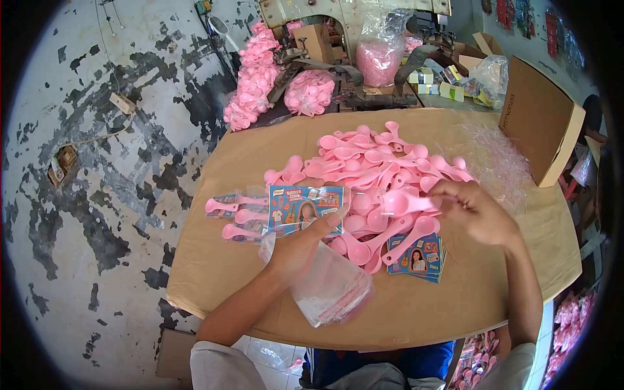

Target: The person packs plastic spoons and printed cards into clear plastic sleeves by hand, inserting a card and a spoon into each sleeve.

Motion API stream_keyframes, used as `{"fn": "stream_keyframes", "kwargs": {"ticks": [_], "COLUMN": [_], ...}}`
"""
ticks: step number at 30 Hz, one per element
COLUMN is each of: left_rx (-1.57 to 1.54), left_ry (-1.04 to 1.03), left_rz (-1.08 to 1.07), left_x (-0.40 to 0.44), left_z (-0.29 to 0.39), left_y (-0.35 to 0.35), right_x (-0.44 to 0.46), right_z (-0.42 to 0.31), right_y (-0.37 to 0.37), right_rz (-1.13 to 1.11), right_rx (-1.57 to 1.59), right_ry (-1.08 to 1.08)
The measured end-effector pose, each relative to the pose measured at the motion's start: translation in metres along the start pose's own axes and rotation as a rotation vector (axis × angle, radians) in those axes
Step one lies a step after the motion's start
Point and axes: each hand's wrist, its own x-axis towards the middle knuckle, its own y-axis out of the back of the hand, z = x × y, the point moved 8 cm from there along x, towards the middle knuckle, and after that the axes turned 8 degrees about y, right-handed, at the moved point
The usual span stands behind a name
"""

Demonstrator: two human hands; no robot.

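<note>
My left hand [292, 250] is closed, its thumb lying over a blue printed card [305, 205] that looks to be inside a clear plastic bag. Below the same hand hangs a bunch of clear plastic bags [331, 286]. My right hand [478, 211] pinches the handle end of a pink measuring spoon [404, 203], whose bowl points left toward the card and seems to lie at clear plastic. Behind and under both hands spreads a heap of pink spoons [367, 156]. A stack of blue cards [419, 260] lies in front, partly under a spoon.
Bagged spoons with cards [237, 218] lie at the table's left. A cardboard box [539, 120] stands at the right beside tangled clear strands [494, 153]. Behind the brown-covered table [214, 279] are bags of pink spoons [253, 81] and a large clear sack [380, 58].
</note>
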Motion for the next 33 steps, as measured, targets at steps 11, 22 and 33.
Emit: {"fn": "stream_keyframes", "kwargs": {"ticks": [11,22,33], "left_rx": [-0.143,0.898,0.527], "left_ry": [0.227,-0.185,0.673], "left_rz": [-0.183,-0.410,-0.535], "left_x": [-0.012,-0.038,-0.048], "left_z": [-0.039,-0.007,-0.061], "left_y": [-0.019,-0.095,-0.087], "right_x": [-0.013,-0.017,-0.010], "right_z": [-0.075,-0.080,-0.052], "right_y": [-0.014,0.007,-0.011], "right_rz": [0.439,0.442,0.174], "right_rx": [-0.094,0.022,0.070], "right_ry": [0.446,0.189,0.027]}}
